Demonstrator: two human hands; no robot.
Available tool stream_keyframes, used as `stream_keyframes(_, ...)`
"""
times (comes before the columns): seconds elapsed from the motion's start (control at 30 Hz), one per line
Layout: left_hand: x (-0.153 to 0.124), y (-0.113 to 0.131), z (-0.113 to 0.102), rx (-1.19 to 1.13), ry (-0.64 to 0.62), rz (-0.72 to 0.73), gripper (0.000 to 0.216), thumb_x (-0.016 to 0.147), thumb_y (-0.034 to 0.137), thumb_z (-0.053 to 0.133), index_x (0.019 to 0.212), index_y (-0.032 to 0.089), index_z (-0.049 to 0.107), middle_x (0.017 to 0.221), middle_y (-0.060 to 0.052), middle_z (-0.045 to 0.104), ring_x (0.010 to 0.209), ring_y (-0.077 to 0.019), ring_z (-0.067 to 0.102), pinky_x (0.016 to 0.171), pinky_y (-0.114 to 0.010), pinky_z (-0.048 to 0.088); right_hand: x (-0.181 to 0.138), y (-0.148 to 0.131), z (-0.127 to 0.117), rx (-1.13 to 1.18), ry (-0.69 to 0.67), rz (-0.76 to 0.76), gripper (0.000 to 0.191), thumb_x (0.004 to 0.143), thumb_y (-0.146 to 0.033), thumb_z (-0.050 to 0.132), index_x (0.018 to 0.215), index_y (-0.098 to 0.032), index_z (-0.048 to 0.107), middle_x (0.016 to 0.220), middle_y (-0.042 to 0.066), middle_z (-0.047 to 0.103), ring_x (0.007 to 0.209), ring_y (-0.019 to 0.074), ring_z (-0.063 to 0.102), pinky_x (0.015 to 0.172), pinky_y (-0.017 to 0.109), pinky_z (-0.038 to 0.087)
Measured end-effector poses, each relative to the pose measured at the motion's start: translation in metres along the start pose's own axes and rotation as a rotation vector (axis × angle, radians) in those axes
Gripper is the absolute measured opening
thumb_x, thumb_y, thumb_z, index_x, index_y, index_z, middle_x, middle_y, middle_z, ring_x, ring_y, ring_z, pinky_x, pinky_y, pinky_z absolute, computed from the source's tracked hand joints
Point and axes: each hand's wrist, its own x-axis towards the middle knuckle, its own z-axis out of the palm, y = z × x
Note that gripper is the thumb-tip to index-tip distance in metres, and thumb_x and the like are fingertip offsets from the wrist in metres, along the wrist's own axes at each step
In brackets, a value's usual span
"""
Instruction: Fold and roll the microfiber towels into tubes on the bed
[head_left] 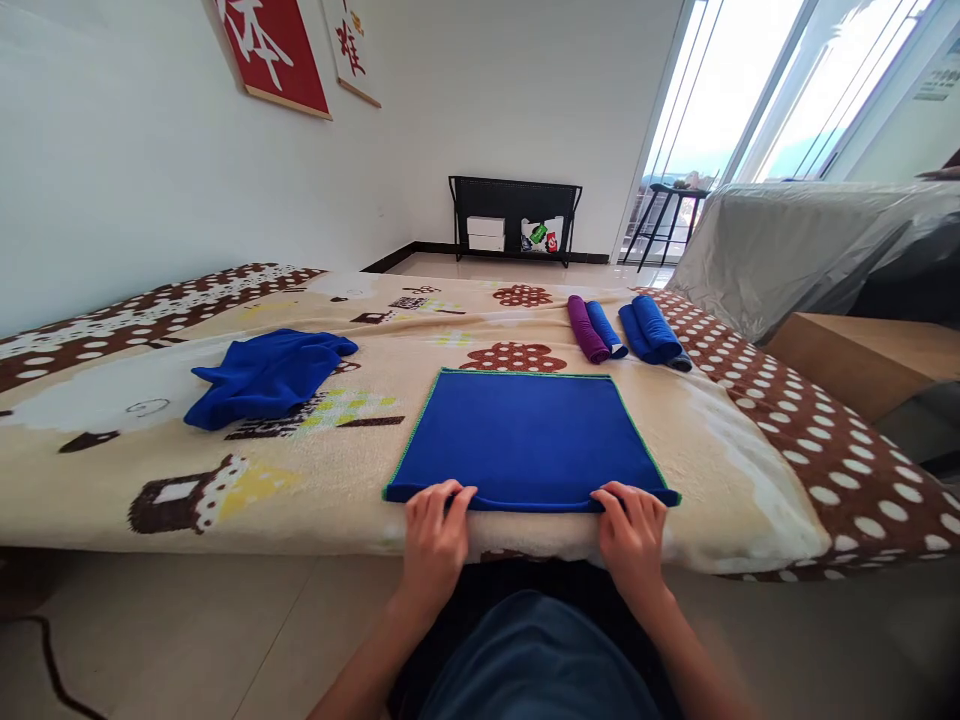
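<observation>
A blue cloth (529,435) with a green-stitched edge lies spread flat on the bed in front of me. My left hand (435,535) grips its near edge toward the left corner, fingers curled over the fold. My right hand (634,535) grips the same near edge toward the right corner, fingers curled too. The near edge is slightly rolled up under both hands.
A crumpled blue cloth (266,375) lies to the left on the patterned blanket (750,470). A rolled purple cloth (586,330) and rolled blue cloths (651,330) sit at the far right. A covered sofa (787,240), wooden table (862,355) and black rack (514,215) stand beyond.
</observation>
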Motion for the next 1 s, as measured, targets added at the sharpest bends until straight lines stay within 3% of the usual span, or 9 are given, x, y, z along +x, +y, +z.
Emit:
stream_keyframes(0.1,0.003,0.023,0.007,-0.092,-0.04,0.084,0.043,0.093,0.009,0.049,0.133,0.023,0.056,0.116,-0.012,0.065,0.107,-0.0252,0.059,0.096,-0.042,0.042,0.002,-0.016,0.006,0.138,0.008,-0.007,0.037,0.086,-0.005,0.049,0.114,-0.027,0.062,0.1,0.005,0.068,0.095,0.0231,0.059,0.089,0.043,0.04)
stream_keyframes(0.23,0.014,0.041,0.011,-0.133,-0.086,0.136,0.04,0.095,0.014,0.052,0.134,0.022,0.055,0.123,-0.013,0.064,0.114,-0.0266,0.059,0.096,-0.043,0.043,0.012,-0.033,0.006,0.225,-0.028,-0.021,0.036,0.089,-0.012,0.055,0.121,-0.028,0.059,0.107,0.006,0.068,0.101,0.0246,0.061,0.09,0.044,0.04)
stream_keyframes(0.5,0.026,0.041,0.026,-0.242,-0.068,0.129,0.035,0.096,0.012,0.051,0.129,0.021,0.056,0.12,-0.013,0.064,0.114,-0.0246,0.06,0.096,-0.042,0.048,0.022,-0.045,0.024,0.278,-0.031,-0.08,0.033,0.093,-0.011,0.056,0.121,-0.027,0.061,0.109,0.005,0.07,0.103,0.021,0.062,0.091,0.04,0.037)
stream_keyframes(0.63,0.029,0.032,0.03,-0.259,-0.088,0.156,0.034,0.097,0.011,0.046,0.127,0.022,0.058,0.123,-0.013,0.066,0.118,-0.0251,0.06,0.098,-0.044,0.047,0.024,-0.042,0.029,0.29,-0.051,-0.125,0.032,0.094,-0.011,0.054,0.119,-0.028,0.064,0.11,0.004,0.071,0.103,0.0202,0.063,0.093,0.04,0.038)
stream_keyframes(0.83,0.026,0.001,0.022,-0.31,-0.196,0.426,0.041,0.099,0.008,0.037,0.135,0.019,0.054,0.132,-0.009,0.066,0.131,-0.0203,0.055,0.102,-0.038,0.049,0.021,-0.016,0.014,0.372,-0.236,-0.353,0.049,0.096,-0.006,0.042,0.139,-0.026,0.054,0.125,0.005,0.069,0.115,0.0173,0.063,0.097,0.037,0.045)
stream_keyframes(1.0,0.014,-0.038,-0.001,-0.217,-0.285,0.377,0.05,0.098,0.012,0.04,0.147,0.022,0.044,0.142,-0.009,0.058,0.136,-0.0208,0.05,0.109,-0.039,0.045,0.013,0.022,-0.005,0.319,-0.352,-0.38,0.059,0.095,-0.007,0.045,0.152,-0.023,0.037,0.142,0.008,0.057,0.135,0.0195,0.05,0.105,0.04,0.046)
